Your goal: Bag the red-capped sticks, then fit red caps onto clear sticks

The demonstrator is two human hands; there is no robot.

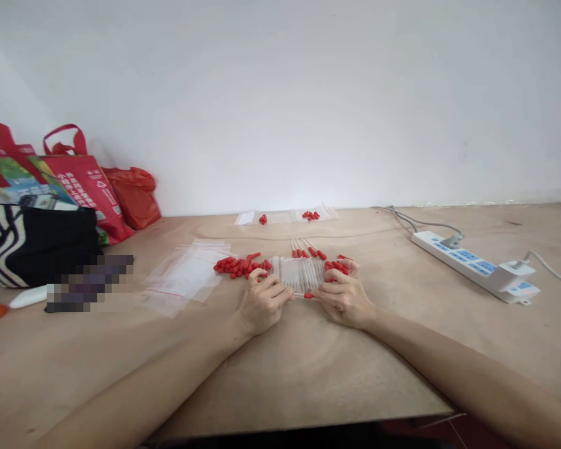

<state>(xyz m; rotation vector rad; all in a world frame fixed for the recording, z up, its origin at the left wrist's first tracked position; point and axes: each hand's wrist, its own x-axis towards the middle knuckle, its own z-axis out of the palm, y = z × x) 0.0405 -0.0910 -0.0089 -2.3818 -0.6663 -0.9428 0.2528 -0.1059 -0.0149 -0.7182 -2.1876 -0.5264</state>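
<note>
A row of clear droppers lies side by side on the wooden table, between my two hands. My left hand has its fingers curled against the left end of the row. On the right end rests my right hand, fingers bent and pressed on the droppers. Loose red rubber caps are heaped just left of the row. More red caps sit under my right fingertips. A few capped droppers lie just behind the row.
Clear zip bags lie to the left. Farther back are more bags with red caps. A white power strip with cables is on the right. Red shopping bags and a black bag stand at left by the wall.
</note>
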